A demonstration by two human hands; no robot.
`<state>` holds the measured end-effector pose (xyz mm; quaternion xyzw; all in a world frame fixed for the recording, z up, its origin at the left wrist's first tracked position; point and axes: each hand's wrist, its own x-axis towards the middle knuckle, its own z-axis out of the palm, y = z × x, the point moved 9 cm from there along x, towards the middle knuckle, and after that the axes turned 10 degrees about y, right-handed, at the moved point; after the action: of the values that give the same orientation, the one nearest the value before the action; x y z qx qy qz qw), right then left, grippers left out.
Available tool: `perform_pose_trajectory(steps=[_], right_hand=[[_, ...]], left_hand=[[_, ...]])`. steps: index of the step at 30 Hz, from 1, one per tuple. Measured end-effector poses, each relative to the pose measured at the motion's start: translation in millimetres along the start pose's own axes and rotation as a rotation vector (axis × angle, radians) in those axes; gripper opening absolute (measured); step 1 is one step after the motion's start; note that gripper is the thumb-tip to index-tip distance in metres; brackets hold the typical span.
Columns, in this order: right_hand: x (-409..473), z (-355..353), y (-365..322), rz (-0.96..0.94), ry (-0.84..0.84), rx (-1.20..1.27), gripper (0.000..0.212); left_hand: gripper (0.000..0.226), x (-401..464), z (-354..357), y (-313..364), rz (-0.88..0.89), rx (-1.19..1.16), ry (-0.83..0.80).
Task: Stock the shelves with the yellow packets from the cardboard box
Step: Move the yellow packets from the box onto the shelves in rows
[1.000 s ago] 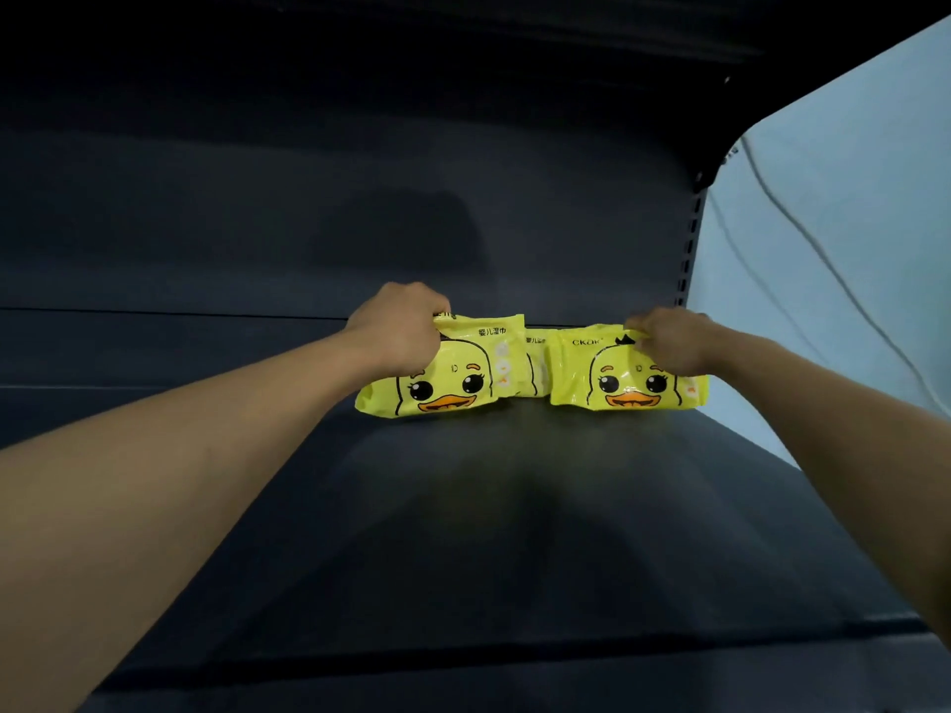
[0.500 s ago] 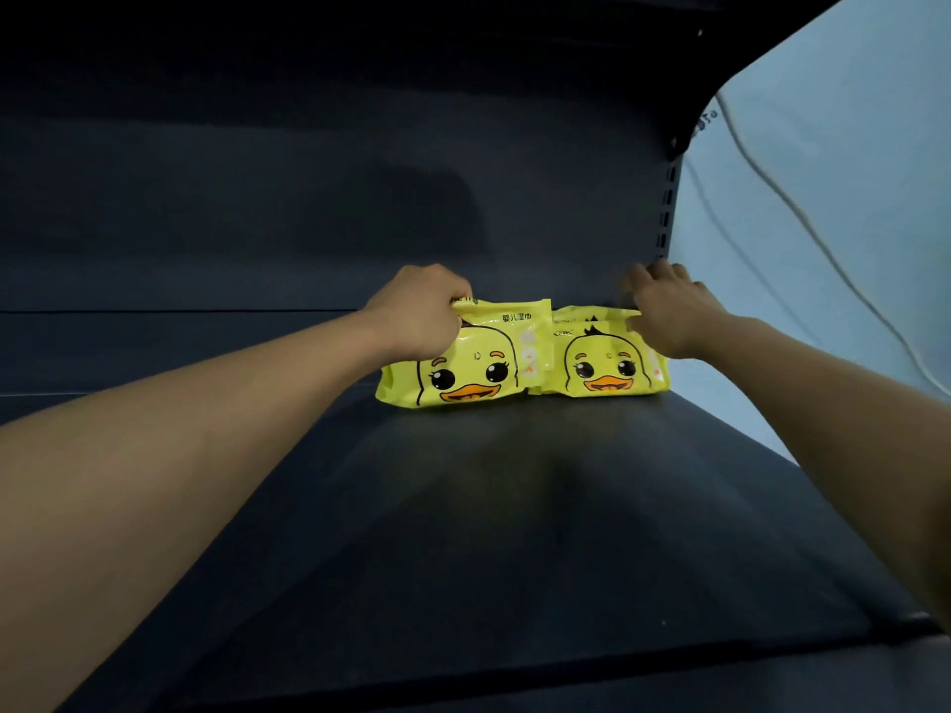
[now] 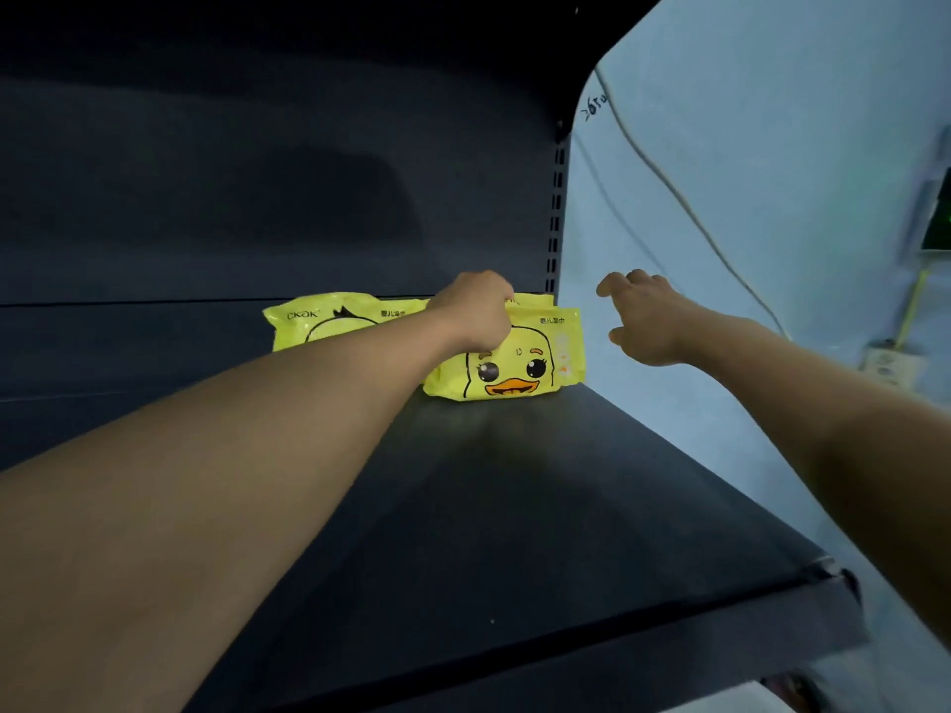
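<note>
Since half a second ago the right hand (image 3: 646, 316) has let go and lifted clear, fingers spread and holding nothing, while the view has swung left. On the dark metal shelf (image 3: 514, 506), a glossy yellow duck-print packet (image 3: 319, 321) stands at the back wall. Beside it the left hand (image 3: 476, 313) grips the top of a second yellow packet (image 3: 525, 362), near the shelf's right end. Two are placed (the cardboard box is out of view), so most stocking probably remains.

Dark shelving unit (image 3: 514, 506); pale blue wall (image 3: 772, 146), cable (image 3: 669, 187).
</note>
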<state>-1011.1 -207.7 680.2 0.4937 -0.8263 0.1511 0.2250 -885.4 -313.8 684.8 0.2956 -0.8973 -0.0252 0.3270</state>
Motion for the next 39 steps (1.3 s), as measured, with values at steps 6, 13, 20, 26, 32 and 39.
perform_pose_trajectory(steps=[6,13,20,26,32,39], right_hand=[[-3,0,-16,-0.054,0.002,0.04,0.058],[-12,-17,-64,-0.112,0.018,0.065,0.061],[-50,-49,-139,-0.19,0.028,0.094,0.065],[-112,-79,-228,-0.269,0.018,0.146,0.064],[-194,-112,-323,-0.342,0.023,0.2,0.062],[-300,-128,-422,-0.431,0.006,0.289,0.063]], left_hand=[[0.034,-5,-22,-5,0.06,0.276,0.195],[0.035,-35,-68,-36,0.041,0.353,0.146],[0.038,-103,-126,-68,-0.012,0.381,0.089],[0.037,-191,-188,-98,-0.053,0.391,0.058],[0.043,-301,-264,-129,-0.127,0.377,0.043],[0.043,-430,-318,-153,-0.183,0.331,-0.005]])
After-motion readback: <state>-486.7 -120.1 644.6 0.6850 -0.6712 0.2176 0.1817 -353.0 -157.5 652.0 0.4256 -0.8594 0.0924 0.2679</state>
